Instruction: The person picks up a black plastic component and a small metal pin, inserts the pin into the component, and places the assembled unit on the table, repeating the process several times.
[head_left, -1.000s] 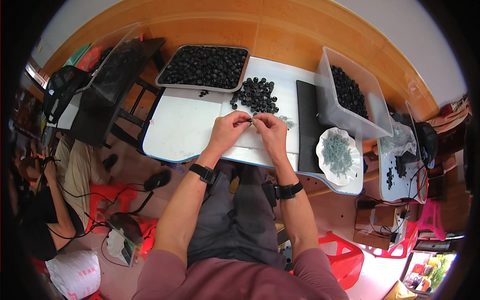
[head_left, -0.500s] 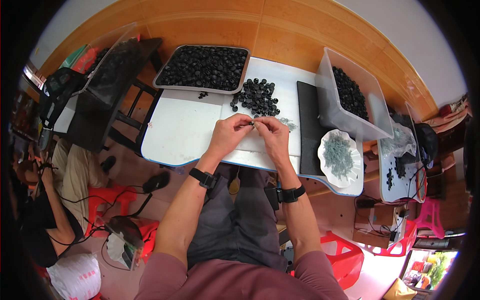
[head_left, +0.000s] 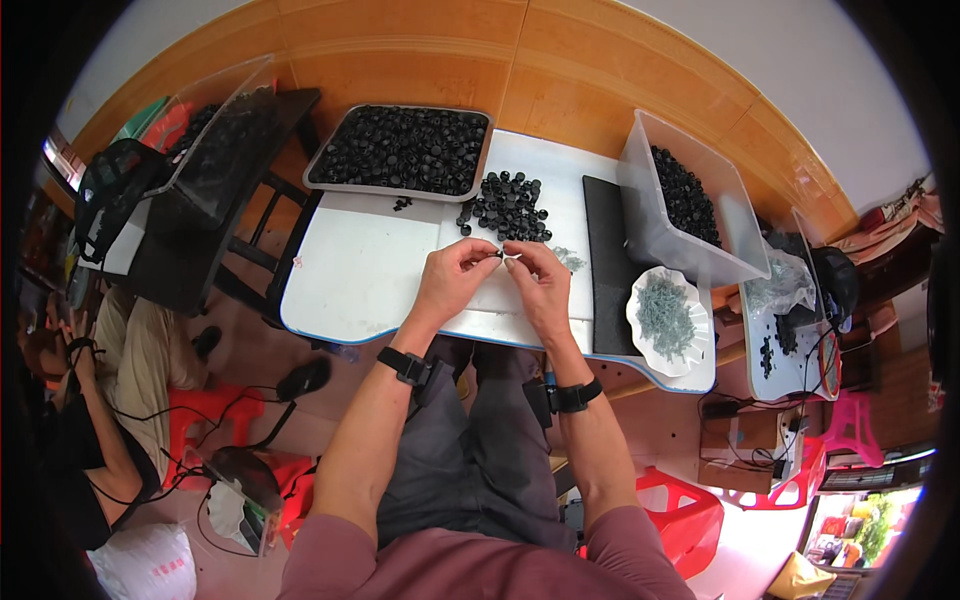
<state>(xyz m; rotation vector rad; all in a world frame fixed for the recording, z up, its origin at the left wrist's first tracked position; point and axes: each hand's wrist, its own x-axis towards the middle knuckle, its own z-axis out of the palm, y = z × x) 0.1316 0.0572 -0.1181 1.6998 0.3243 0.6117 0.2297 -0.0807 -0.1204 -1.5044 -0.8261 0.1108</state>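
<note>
At the middle of the white table (head_left: 360, 275), my left hand (head_left: 450, 282) pinches a small black cap (head_left: 498, 254) between thumb and fingertips. My right hand (head_left: 541, 285) is just beside it, thumb and fingers closed together; what lies between them is too small to make out. Just beyond the hands is a loose heap of black caps (head_left: 508, 208). A little pile of thin grey-green pieces (head_left: 569, 259) lies right of my right fingers. More such pieces fill a white scalloped dish (head_left: 702, 345) at the table's right front.
A metal tray (head_left: 395, 192) full of black caps stands at the back left. On the right are a black mat (head_left: 608, 270) and a clear plastic bin (head_left: 675, 245) holding black parts. A dark bench (head_left: 180, 260) is at far left, where another person (head_left: 110, 440) sits.
My fingertips have come slightly apart, with a small gap now between the two hands. The whole view has shifted a little.
</note>
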